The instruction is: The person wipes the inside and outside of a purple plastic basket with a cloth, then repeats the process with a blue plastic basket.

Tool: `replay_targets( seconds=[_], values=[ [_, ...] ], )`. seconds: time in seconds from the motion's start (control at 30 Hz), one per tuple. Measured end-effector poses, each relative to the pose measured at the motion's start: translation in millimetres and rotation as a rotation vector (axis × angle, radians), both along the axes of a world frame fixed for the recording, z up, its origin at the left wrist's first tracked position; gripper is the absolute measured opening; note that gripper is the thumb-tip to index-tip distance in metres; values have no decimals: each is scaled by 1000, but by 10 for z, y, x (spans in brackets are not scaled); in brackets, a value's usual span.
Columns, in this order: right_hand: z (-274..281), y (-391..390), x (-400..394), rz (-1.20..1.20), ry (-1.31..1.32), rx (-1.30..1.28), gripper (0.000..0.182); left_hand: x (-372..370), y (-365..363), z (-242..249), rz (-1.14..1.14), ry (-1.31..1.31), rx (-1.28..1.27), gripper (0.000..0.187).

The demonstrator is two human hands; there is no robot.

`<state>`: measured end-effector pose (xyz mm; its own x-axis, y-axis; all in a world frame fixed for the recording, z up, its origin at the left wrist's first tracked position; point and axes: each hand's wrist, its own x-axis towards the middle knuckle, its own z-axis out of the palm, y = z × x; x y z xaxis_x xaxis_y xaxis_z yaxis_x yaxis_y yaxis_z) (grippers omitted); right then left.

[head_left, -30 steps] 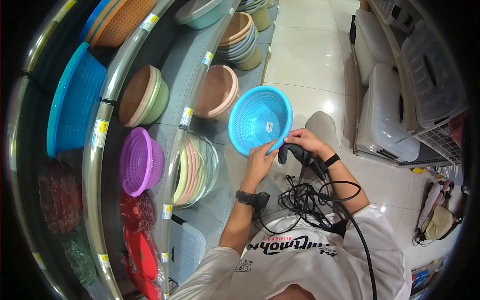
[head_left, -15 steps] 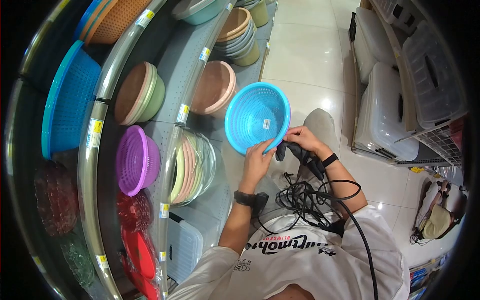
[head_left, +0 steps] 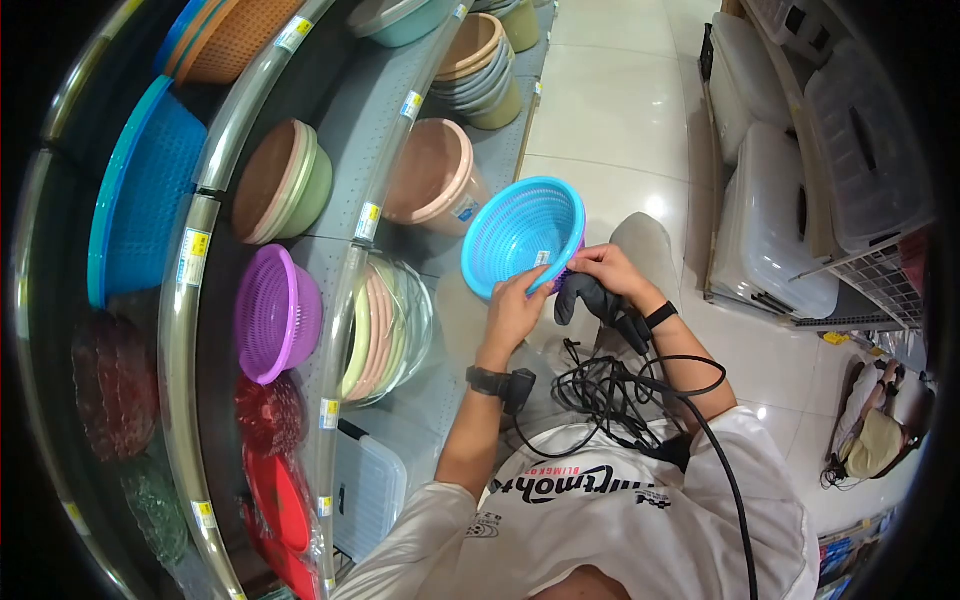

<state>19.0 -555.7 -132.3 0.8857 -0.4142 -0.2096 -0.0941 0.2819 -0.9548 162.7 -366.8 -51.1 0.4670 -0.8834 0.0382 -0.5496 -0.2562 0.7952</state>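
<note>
A round blue plastic basket (head_left: 508, 226) with perforated sides is held in front of my body, tilted so its inside shows, with a white label on the bottom. Purple plastic shows along its outer right side, apparently another basket nested under it. My left hand (head_left: 515, 318) pinches the near rim, thumb and fingers closed on the blue edge. At the right side of the rim, my right hand (head_left: 610, 272) has its fingers closed on the edge where blue and purple meet; its fingertips are partly hidden. A dark grey device (head_left: 585, 300) hangs below my right hand.
Shelves on the left carry a purple basket (head_left: 278, 315), a large blue basket (head_left: 150, 190), green-and-brown basins (head_left: 312, 190) and a pink bucket (head_left: 435, 175). Clear storage boxes (head_left: 765, 220) line the right side. Tangled black cables (head_left: 610, 395) lie across my lap.
The blue basket has tipped and shifted slightly right and down, showing less of its bottom. Both hands keep hold of its rim, my left hand moving a little right.
</note>
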Motion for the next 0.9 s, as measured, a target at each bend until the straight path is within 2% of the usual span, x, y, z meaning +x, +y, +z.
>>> replay_targets(
  seconds=[0.13,0.37,0.57,0.67,0.73,0.77,0.83,0.9],
  values=[
    [-30,22,-2,-11,-28,-14,20,29,15,-177,9,52,-70,34],
    [-73,-36,-31,-52,-29,16,19,59,-63,-228,49,157,-14,38],
    [-45,-62,-45,-108,22,-26,19,14,-147,-69,60,263,208,41],
    [-79,-41,-34,-101,56,-22,21,-67,-107,-215,64,218,74,37],
    [-97,-9,-21,-72,99,-112,22,-124,-69,-233,57,45,40,35],
    [-105,12,-11,-73,97,-109,22,-119,-51,-218,55,42,43,35],
    [-135,65,-7,48,157,-284,23,-125,-3,-196,29,-74,212,38],
    [-206,123,21,57,123,-289,24,-107,20,-231,45,-92,217,41]
  ],
)
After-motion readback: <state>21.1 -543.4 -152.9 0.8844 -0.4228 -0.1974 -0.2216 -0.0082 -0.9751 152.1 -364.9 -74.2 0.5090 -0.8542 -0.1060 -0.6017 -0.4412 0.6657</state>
